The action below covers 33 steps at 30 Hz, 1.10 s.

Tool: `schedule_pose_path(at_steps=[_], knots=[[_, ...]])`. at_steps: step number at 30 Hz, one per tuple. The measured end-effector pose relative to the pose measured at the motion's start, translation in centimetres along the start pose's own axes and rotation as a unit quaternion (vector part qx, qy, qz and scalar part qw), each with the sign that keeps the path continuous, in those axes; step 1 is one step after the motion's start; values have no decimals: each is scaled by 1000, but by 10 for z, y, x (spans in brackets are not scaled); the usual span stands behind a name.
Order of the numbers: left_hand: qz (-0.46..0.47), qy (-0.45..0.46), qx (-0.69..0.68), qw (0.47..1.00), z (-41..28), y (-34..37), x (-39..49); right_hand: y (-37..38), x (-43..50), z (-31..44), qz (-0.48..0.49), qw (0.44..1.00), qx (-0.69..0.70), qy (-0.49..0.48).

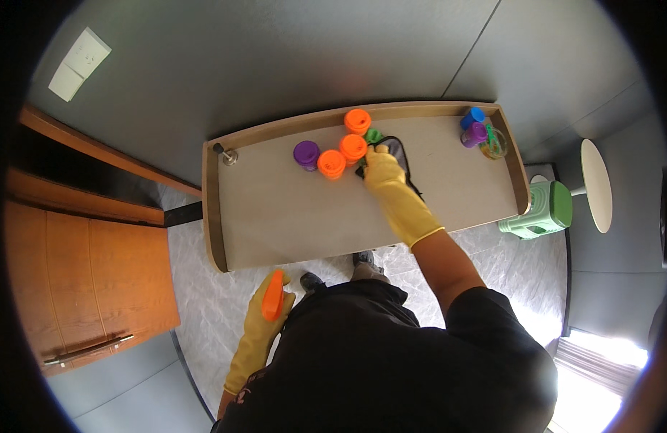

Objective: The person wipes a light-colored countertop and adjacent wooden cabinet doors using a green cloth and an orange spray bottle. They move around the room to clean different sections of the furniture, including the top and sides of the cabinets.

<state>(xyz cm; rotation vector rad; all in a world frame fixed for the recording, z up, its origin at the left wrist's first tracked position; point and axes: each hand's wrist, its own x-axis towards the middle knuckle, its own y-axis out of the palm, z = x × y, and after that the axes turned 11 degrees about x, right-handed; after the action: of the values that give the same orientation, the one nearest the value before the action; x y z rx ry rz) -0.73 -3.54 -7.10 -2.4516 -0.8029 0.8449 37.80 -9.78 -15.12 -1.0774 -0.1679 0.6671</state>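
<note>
My right hand (384,165), in a yellow rubber glove, is curled down over a dark grey cloth (397,149) with black edging on the table. A crumpled-looking green thing (373,136) shows just past its fingers, partly hidden. Close to the left of these fingers stand jars with orange lids (353,146), and a purple-lidded jar (307,155) is farther left. Low beside my body, my left hand (282,303), also gloved in yellow, grips what looks like a spray bottle by its orange head (273,296); its lower part is hidden.
A raised rim (290,125) borders the table's back and sides. Blue (474,117) and purple (475,133) containers and a glass bowl (494,146) sit at the right end. A metal doorstop-like fitting (228,156) stands left. Beyond are a green-and-white stool (544,208) and a wooden door (90,281).
</note>
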Motion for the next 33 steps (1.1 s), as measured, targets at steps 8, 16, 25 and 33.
schedule_pose_path(at_steps=[8, 16, 25, 33], knots=[[-5, 13, -3, 1000, 11, 2, 14, -18, 6, -13, 6, 1000, -10, 7], [-39, -13, -18, 999, 5, 1, 3, -76, 92, -82, -133, 956, 54, 255], [9, -26, -25, 999, -21, -4, 20, -59, 50, -73, -90, 991, -22, 99], [20, 57, -42, 997, -29, 7, 33, -28, 49, -19, -54, 992, -56, 96]])
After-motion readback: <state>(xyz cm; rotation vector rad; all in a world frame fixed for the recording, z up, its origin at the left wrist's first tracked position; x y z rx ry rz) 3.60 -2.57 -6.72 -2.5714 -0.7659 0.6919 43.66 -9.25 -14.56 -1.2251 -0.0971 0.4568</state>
